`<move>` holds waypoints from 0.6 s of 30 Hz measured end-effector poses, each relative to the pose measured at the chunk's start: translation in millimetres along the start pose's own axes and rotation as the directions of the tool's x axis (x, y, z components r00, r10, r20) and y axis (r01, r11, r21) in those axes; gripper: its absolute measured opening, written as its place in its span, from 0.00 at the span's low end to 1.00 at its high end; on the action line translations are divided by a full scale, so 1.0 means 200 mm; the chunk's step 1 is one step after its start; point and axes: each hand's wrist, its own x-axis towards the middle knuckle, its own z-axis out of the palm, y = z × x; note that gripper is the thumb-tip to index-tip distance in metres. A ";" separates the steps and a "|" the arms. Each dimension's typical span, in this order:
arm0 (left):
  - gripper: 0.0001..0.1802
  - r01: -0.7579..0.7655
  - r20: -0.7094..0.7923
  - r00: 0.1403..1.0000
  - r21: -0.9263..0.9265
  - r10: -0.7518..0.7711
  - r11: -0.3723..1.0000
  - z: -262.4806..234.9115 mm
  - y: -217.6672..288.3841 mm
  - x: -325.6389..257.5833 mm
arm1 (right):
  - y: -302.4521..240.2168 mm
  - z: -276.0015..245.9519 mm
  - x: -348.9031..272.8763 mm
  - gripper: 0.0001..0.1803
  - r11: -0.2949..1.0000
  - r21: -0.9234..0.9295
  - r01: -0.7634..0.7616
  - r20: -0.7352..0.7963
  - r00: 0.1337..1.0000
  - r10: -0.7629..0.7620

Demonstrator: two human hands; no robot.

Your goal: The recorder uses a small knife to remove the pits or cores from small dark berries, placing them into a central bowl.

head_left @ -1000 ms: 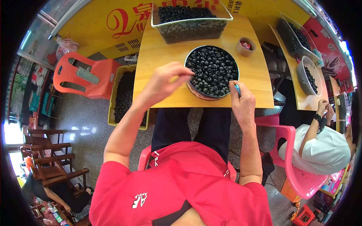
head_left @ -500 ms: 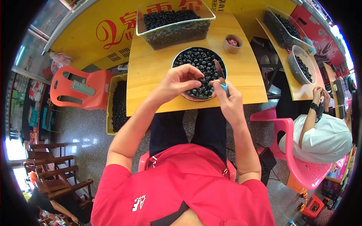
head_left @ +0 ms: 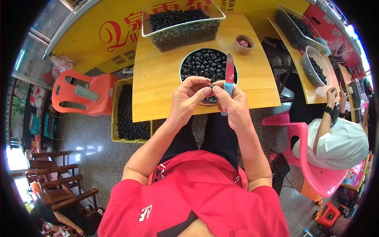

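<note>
The piece (head_left: pixel 212 85), small, dark and round, sits in the left hand (head_left: pixel 188 98), pinched narrowly between thumb and forefinger tips over the near rim of the bowl (head_left: pixel 181 72); whether the right thumb also touches it cannot be told. It looks light and firm, much like the black bits (head_left: pixel 206 63) heaped in the bowl, many with a ringed hollow on top. Being small and curved, it may roll or slip under a push, so a hold on its two opposite sides, fingertips clear of the edge, seems best. How soft or brittle it is inside does not show. The knife (head_left: pixel 229 68) is in the right hand (head_left: pixel 233 102), thumb laid near the base of the blade and fingers closed round the blue handle (head_left: pixel 228 87). It looks light and stiff, with a thin blade; the handle is the place to take it. The blade stands away from the person, over the right part of the bowl, its tip toward the far side. Both forearms come in from the lower edge, elbows bent and spread, and converge so that the hands nearly meet before the chest, palms turned toward each other. The bowl stands at the table's (head_left: pixel 256 85) near edge, just short of the tub (head_left: pixel 223 18).
</note>
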 end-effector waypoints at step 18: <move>0.10 -0.011 -0.008 1.000 0.176 0.013 0.984 -0.01 -0.02 -0.04 | -0.02 0.01 -0.01 0.09 1.000 0.010 0.029 0.033 0.999 -0.029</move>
